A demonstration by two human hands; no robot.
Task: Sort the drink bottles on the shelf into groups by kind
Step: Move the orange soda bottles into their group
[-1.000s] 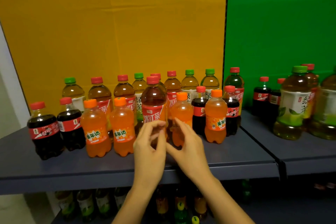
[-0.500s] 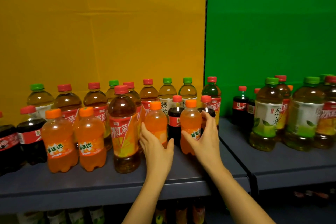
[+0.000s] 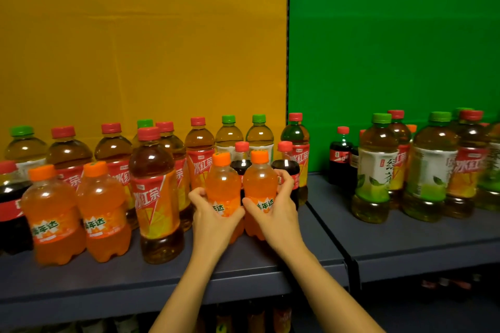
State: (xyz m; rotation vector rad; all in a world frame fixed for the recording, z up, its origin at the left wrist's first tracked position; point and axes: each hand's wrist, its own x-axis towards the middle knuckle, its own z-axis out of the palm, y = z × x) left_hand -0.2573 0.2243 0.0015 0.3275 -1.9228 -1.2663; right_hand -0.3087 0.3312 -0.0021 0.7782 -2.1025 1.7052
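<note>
L hand [image 3: 216, 215] curled round small orange-soda plastic bottle [image 3: 223, 184], R hand [image 3: 274, 209] round twin orange bottle [image 3: 259, 182]. Both upright, touching, near front of dark grey shelf [image 3: 243, 273]. Vs 0.5 s ago: L hand was flat-open, now gripping.

Yellow panel [image 3: 135, 35] beside green panel [image 3: 392, 35]

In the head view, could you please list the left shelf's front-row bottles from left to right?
Cola bottle, first orange soda, second orange soda, iced tea bottle, third orange soda, fourth orange soda.
</note>
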